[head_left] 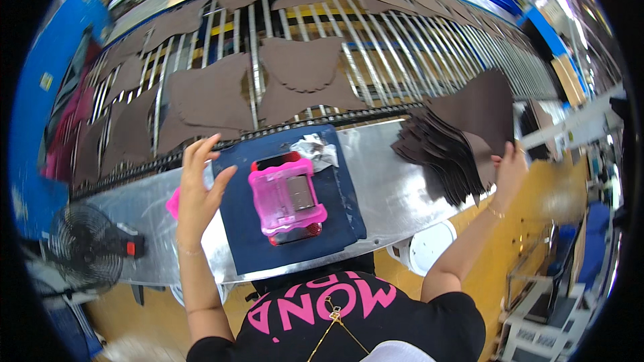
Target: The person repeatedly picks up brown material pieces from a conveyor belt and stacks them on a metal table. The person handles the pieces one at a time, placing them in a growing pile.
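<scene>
The 5 fingers of the left hand [196, 191], left of the frame's centre, are spread apart with nothing between them, the thumb pointing toward the middle; the fingers of the right hand [511, 166], at the right, are pinched on the edge of a dark brown piece [488, 102], though I cannot tell whether they grip 1 layer or several. That piece lies right of centre, broad and smooth, over 1 fanned stack [439, 151] of similar brown pieces, too tightly layered to count. Each wrist wears 1 thin bracelet. Just beside the left hand, partly behind it, shows 1 bright pink object [173, 203]. Near the frame's centre, 1 pink translucent frame [267, 202] with red parts at its 2 ends sits on 1 dark blue mat [235, 228], and 1 crumpled silvery sheet [316, 152] lies at the mat's upper right. All of these are on 1 metal table [379, 194]. At the lower left is 1 black fan [82, 245]; below the table, right of centre, 1 white bucket [433, 249]. Across the top runs 1 conveyor [376, 67] of metal bars, carrying at least 10 flat brown cutouts [208, 90], some overlapping.
</scene>
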A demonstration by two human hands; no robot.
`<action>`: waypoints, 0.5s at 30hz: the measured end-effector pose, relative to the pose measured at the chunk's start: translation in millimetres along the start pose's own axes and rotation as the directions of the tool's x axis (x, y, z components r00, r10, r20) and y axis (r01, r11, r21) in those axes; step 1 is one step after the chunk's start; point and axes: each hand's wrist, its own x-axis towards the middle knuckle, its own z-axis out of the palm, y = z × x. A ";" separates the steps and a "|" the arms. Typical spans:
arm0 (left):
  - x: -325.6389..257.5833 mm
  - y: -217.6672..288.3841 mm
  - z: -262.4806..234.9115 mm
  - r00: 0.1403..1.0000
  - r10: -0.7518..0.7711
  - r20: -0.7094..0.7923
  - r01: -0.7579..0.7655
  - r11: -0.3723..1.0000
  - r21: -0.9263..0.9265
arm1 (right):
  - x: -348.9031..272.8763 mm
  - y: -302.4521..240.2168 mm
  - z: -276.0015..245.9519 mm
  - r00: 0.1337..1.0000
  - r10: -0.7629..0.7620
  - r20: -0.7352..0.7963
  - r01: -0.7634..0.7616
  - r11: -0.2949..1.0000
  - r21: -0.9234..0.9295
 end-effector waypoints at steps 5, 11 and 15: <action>17.4 21.5 13.4 0.982 0.104 0.158 -0.101 0.994 -0.029 | -39.5 -90.4 -15.0 0.980 -0.179 -0.083 0.189 0.724 0.664; 27.9 28.3 24.3 0.997 -0.017 -0.072 -0.027 0.827 -0.562 | -105.7 -162.1 40.1 0.852 -0.506 0.137 -0.051 0.181 0.982; 10.2 33.0 -32.9 0.970 -0.235 0.064 0.220 0.731 -0.646 | -142.9 -174.8 75.9 0.784 -0.603 0.148 0.078 0.332 0.940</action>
